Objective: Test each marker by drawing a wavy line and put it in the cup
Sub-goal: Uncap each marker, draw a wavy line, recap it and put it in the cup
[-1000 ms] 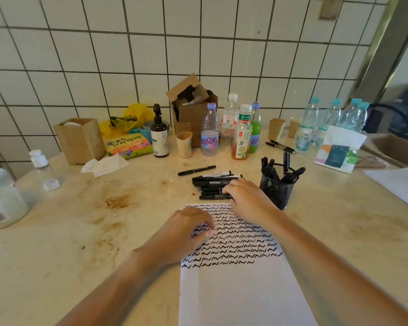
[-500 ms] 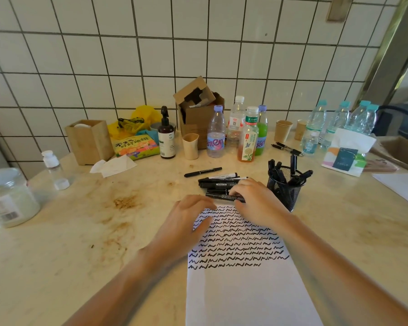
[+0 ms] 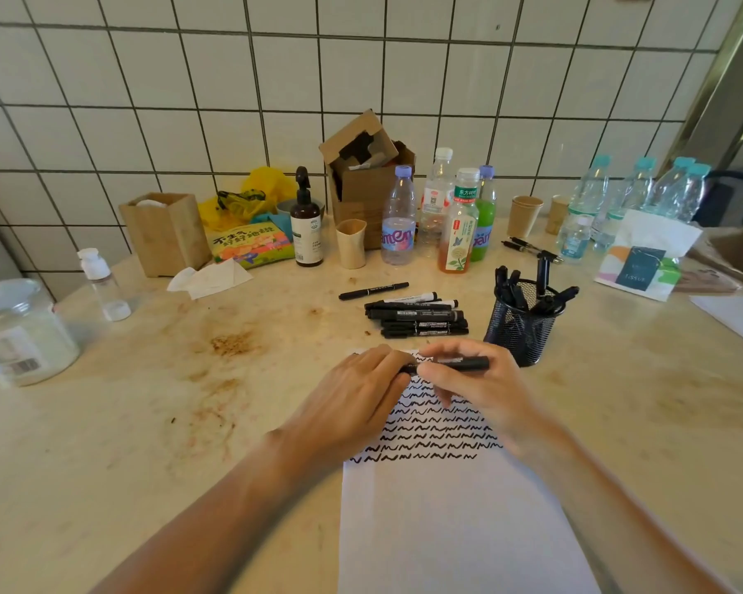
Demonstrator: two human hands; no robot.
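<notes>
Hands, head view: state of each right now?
Left hand: grips one end of the black marker.
Right hand: holds the same marker, above the paper.

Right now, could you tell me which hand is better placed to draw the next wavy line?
Right. The right hand already grips the marker over the paper, while the left hand only holds its cap end.

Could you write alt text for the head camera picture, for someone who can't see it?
Both hands, left hand and right hand, hold one black marker level over a sheet of paper filled with wavy lines. Behind lie more markers beside a black mesh cup holding others.
</notes>
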